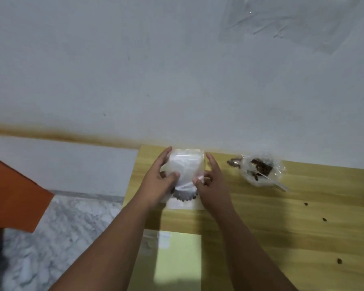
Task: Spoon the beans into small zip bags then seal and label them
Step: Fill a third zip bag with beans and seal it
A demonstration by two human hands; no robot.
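small zip bag [186, 166] held up over the far left corner of the wooden table [282, 227], close to the wall. dark beans [185, 195] sit in a clump at its bottom, and the top part looks clear and crumpled. can't tell if the zip is closed.

left hand [158, 181] grips the bag's left side, thumb curled on the front and fingers along the edge. right hand [213, 185] pinches the lower right side with its thumb, forefinger straight up the right edge.

to the right, well apart: a clear plastic container of beans [261, 169] with a clear spoon [278, 185] lying in it, handle out toward the near side. a few loose beans [324, 219] scattered on the table. pale green sheet [179, 255] at the near edge. marble floor [61, 238] on the left.
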